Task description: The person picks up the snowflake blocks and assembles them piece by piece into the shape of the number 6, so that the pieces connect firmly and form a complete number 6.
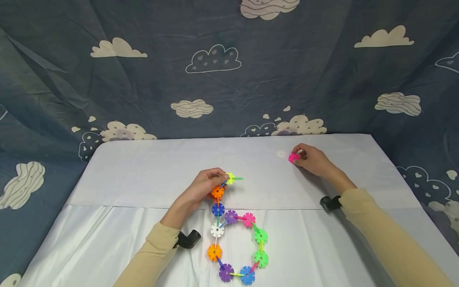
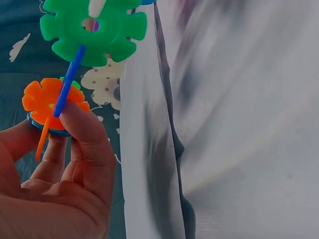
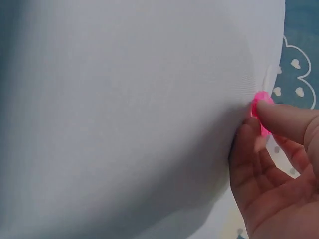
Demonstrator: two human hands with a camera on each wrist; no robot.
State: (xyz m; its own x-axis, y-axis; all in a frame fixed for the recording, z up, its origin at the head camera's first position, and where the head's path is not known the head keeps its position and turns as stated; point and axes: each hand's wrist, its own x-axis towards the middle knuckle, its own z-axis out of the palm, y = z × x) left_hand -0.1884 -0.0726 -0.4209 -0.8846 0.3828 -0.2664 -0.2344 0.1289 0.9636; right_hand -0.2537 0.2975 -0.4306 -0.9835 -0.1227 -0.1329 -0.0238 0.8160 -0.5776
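My left hand (image 1: 205, 185) pinches the upper end of a chain of notched plastic discs and short sticks. At that end are a yellow disc (image 1: 230, 178) with a green stick (image 1: 238, 178) pointing right and an orange disc (image 1: 217, 192). In the left wrist view, thumb and fingers grip by an orange disc (image 2: 37, 97), with a green disc (image 2: 107, 30) on a blue stick (image 2: 70, 82) above. My right hand (image 1: 312, 160) pinches a pink disc (image 1: 293, 158) over the far part of the table, beside a white disc (image 1: 281, 154).
Below my left hand, the chain continues through a dark blue disc (image 1: 218, 209) and a white disc (image 1: 217, 230) into a closed loop of coloured discs, including a purple disc (image 1: 226, 273). White cloth covers the table (image 1: 143, 171); a cloud-patterned curtain (image 1: 161, 87) hangs behind.
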